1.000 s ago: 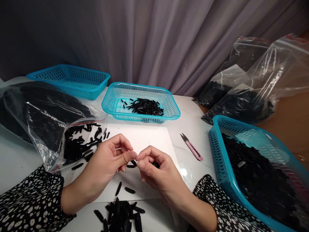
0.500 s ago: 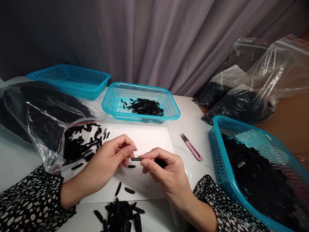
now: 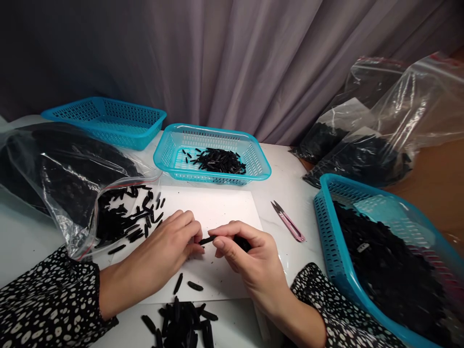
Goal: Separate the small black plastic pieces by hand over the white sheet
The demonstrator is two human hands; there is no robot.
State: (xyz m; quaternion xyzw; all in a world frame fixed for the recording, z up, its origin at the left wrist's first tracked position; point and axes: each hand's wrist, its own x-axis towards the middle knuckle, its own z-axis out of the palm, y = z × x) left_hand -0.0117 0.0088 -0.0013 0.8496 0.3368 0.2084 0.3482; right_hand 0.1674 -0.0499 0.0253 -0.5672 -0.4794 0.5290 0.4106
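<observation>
Gripping a short black strip between thumb and forefinger of the right hand, over the white sheet on the desk; holding further black material in the same palm. Curling the left hand at the strip's other end, not showing whether gripping it. Noting pink-handled thread snips right of the sheet, a blue basket bearing dark pieces beyond, a pile of black strips nearer.

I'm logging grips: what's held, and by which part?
The right hand pinches a black piece by its right end, something dark in that palm; whether the left hand grips anything is unclear.
</observation>
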